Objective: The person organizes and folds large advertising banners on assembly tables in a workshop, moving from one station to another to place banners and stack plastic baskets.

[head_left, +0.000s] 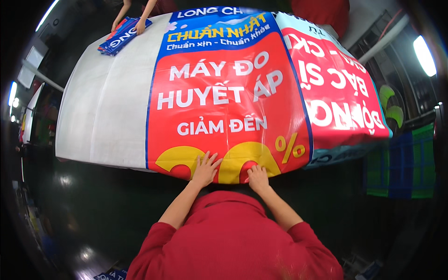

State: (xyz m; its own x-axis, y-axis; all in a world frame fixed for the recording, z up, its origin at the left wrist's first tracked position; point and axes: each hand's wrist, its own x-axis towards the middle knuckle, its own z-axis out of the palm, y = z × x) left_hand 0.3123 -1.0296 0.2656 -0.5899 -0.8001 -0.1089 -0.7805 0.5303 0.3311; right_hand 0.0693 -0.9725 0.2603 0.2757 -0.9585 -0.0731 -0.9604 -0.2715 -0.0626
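Note:
A large glossy red banner (pixel 210 109) with a blue top part and blue side borders lies printed side up across the table in front of me. It carries white and yellow lettering, and its near end hangs over the table's front edge. My left hand (pixel 205 169) rests on the yellow print near that edge, fingers spread. To its right, my right hand (pixel 258 178) has its fingers curled in on the banner's near edge, apparently gripping it. Part of that edge is hidden under both hands.
A second banner (pixel 338 79), red and teal, covers the table's right side. Pale bare tabletop (pixel 109 93) shows at left. Beyond it, another person's hands (pixel 140 26) hold folded blue banners (pixel 123 37). A green and blue crate-like stack (pixel 399 161) stands at right.

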